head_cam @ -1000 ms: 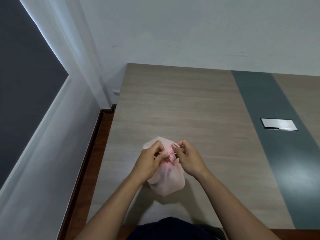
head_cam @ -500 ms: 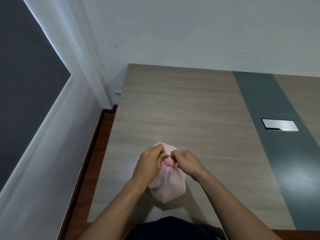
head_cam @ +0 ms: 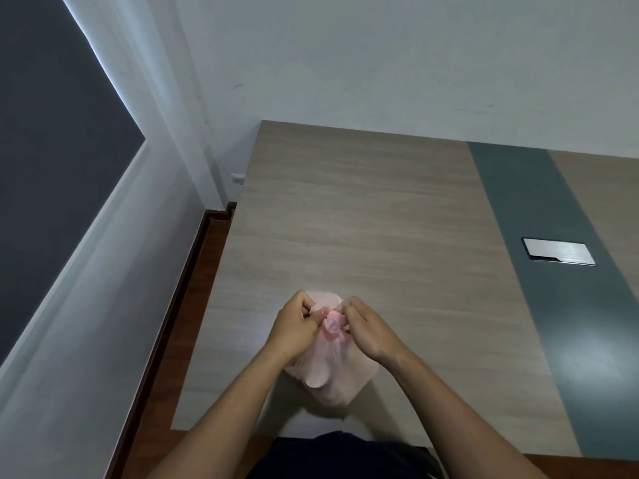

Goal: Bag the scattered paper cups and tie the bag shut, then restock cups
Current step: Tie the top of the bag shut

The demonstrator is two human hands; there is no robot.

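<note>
pink bag (head_cam: 332,371) sits on the desk (head_cam: 363,219) near its front edge. Its body bulges directly under the grip and back toward the person. Contents can't be read through the plastic. The bag's neck (head_cam: 332,324) is bunched into a twisted knob right between the two grips.

left hand (head_cam: 294,331): fingers curled, pinching plastic on the left side of the knob. right hand (head_cam: 368,335): same on the right side. Both grips are clamped on the bag, knuckles nearly meeting across the neck.

Judgement: the step in hand is tying the bag shut. Bagging looks done, restock not started. Can't tell if the knot is cinched, because the fingers cover it. The next move probably needs an opposing pull on the two ends to seat the knot, gentle enough not to tear the thin film, then a release.

Beyond the grip, far right: metal hatch (head_cam: 559,251) set in the desk's grey strip (head_cam: 518,202). No cup supply in view.
</note>
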